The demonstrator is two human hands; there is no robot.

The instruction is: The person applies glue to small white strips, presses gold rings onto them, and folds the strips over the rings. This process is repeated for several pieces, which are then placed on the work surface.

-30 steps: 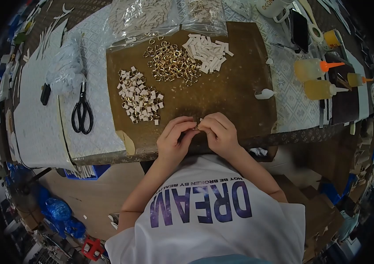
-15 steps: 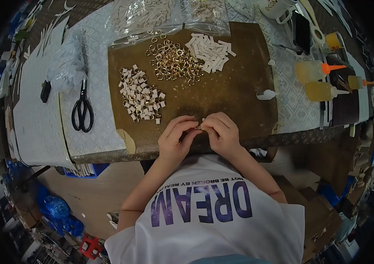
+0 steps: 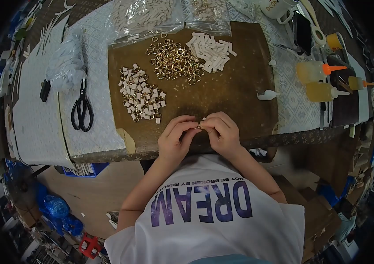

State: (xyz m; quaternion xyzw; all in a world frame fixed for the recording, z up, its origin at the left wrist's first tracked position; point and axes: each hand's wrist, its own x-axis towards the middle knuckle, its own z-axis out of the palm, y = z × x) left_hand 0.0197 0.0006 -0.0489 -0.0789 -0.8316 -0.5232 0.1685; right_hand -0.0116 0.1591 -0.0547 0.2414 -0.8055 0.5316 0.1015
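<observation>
My left hand (image 3: 177,137) and my right hand (image 3: 223,134) meet at the front edge of the brown mat (image 3: 231,97). Their fingertips pinch a small gold ring (image 3: 199,126) between them, with a bit of white strip showing at the right fingers. Up the mat lie a pile of gold rings (image 3: 174,59) and a pile of white strips (image 3: 211,52). Farther left is a heap of rings fitted with white pieces (image 3: 142,94).
Black scissors (image 3: 82,110) and a plastic bag (image 3: 66,61) lie on the left. Bags of small parts (image 3: 145,15) are at the back. Glue bottles (image 3: 319,91), a phone (image 3: 301,33) and a mug (image 3: 277,9) stand or lie on the right.
</observation>
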